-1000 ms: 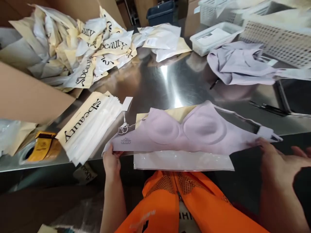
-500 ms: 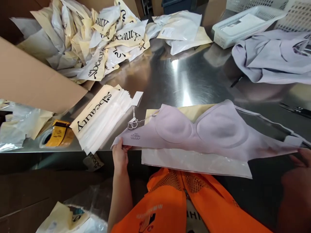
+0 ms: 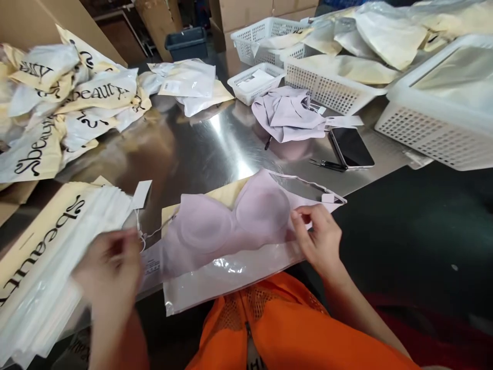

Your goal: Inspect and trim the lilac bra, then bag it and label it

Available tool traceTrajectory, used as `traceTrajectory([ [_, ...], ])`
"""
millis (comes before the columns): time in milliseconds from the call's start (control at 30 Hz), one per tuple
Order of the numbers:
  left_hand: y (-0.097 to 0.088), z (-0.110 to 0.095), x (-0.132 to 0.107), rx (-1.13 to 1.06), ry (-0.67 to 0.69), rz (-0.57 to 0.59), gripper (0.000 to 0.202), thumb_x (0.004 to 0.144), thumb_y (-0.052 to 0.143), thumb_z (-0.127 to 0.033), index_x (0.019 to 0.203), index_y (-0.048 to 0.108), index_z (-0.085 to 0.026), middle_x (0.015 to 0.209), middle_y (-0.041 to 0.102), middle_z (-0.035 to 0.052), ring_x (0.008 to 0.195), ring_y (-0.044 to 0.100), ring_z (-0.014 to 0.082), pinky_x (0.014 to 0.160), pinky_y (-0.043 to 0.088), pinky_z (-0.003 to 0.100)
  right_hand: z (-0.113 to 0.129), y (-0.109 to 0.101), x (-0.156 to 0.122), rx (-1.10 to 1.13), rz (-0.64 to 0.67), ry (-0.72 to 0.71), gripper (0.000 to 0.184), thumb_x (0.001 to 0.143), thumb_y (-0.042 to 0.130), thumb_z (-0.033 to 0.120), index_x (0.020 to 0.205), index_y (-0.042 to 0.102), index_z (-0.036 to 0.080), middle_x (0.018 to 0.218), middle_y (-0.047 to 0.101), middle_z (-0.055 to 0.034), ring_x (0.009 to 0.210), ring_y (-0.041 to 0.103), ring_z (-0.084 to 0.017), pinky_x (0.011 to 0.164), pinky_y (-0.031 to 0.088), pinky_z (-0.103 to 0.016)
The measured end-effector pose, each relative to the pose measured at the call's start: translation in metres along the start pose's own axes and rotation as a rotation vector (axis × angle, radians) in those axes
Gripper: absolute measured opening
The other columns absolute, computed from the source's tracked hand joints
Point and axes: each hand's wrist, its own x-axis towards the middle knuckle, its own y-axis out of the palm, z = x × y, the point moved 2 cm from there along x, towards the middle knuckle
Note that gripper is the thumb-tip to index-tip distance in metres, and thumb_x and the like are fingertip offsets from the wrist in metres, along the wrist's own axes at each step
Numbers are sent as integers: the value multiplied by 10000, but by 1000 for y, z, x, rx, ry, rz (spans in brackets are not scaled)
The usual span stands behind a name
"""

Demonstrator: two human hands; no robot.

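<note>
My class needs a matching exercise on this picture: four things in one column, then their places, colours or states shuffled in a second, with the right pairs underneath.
Column one
1. Bra
2. Left hand
3. Phone
4. Bin

Column two
A. Dark-screened, lying on the metal table
B. Dark blue-grey, in the background
C. Lilac, lying partly over a plastic bag
D. Blurred

Right pairs: 1-C, 2-D, 3-A, 4-B

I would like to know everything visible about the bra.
The bra is lilac, of smooth-looking fabric, with two rounded cups, a thin strap at right and a corded white tag at left, near small print. It lies spread over a plastic bag. The right hand is at its right side, the blurred left hand at its left end; neither grip is clear.
</note>
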Motion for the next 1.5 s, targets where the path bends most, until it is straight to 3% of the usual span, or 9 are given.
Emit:
traceTrajectory([
  [100,86,-68,6,0,472,431,248,851,578,-473,875,678,-248,874,700,-4,773,638,187,701,484,290,20,20,15,-166,239,-59,344,1012,415,380,826,614,169,787,627,-66,714,591,-165,612,385,-278],
  [233,185,-109,0,224,502,887,318,906,548,-434,1053,679,-183,971,718,68,905,654,217,797,468,297,29,48,37,-431,541,60,452,1002,405,484,924,657,117,876,673,-142,761,652,-249,544,328,-290],
  [400,234,-118,-24,376,588,1014,309,875,617,-464,879,722,-173,853,718,98,848,647,266,706,414,307,27,62,53,-433,770,90,421,1023,313,288,1075,671,70,938,695,-206,839,688,-307,620,439,-332],
  [500,237,-115,-28,423,596,962,311,910,571,-409,770,707,-167,778,698,96,786,626,248,677,368,308,22,60,56,-401,844,34,407,982,294,146,1061,685,70,948,701,-212,867,691,-298,665,463,-344],
  [733,241,-107,-20,379,523,858,425,939,471,-450,650,632,-183,593,561,22,633,505,172,604,267,293,12,45,27,-304,900,-228,316,965,381,190,926,681,100,923,705,-171,809,675,-273,644,440,-330],
  [933,241,-107,-26,266,491,885,449,920,478,-415,530,443,-196,521,371,-25,566,388,136,584,240,289,13,42,12,-295,936,-213,295,956,387,156,947,674,90,929,695,-163,831,666,-272,621,401,-327],
  [1067,229,-110,-23,180,506,970,446,913,486,-445,553,417,-191,524,363,-40,567,384,121,585,272,269,11,40,9,-202,803,-192,355,1024,336,252,955,662,128,900,676,-105,789,633,-218,631,364,-297],
  [1300,188,-102,-8,42,437,985,452,988,336,-489,919,672,-195,831,678,15,801,615,171,714,435,260,-1,21,-12,100,564,-232,387,1049,339,303,798,595,157,786,597,-44,706,535,-142,659,353,-265],
  [1500,107,-43,-8,-134,230,612,406,920,506,-565,1016,703,-223,1004,729,50,950,666,206,834,509,302,-27,-8,-37,304,412,-107,383,1026,426,294,663,452,176,630,473,6,574,437,-101,578,326,-240],
])
